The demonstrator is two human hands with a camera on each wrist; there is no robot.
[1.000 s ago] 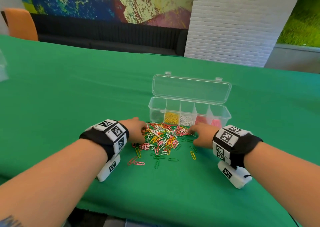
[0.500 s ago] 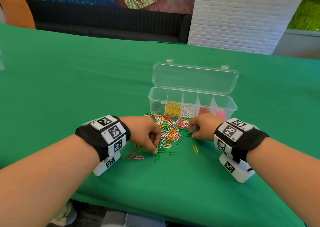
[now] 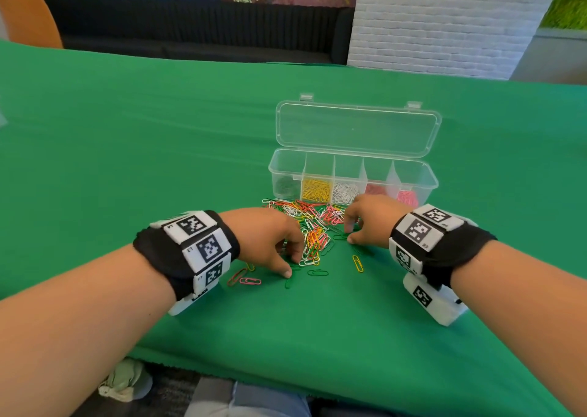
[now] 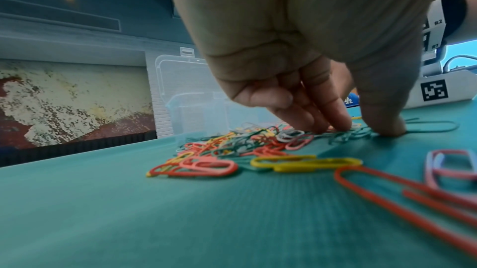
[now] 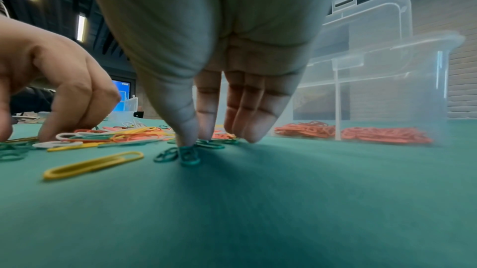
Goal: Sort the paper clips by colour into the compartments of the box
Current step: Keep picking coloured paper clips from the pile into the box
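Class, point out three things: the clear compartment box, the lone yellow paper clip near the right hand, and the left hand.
Compartment box (image 3: 413,175), head view, front right rim.
Yellow paper clip (image 3: 358,263), head view, its middle.
Left hand (image 3: 266,235), head view, back of hand.

left hand (image 4: 296,52) fingertips down on green clips (image 4: 353,132) at pile edge (image 4: 232,145), clear box (image 4: 196,109) behind, red clip (image 4: 402,201) up close

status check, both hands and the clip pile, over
Left hand thumb pressing green paper clip on cloth. Right hand thumb and forefinger pinching green clips. Mixed-colour pile unsorted before clear five-compartment plastic box, lid open. Nothing blocking.
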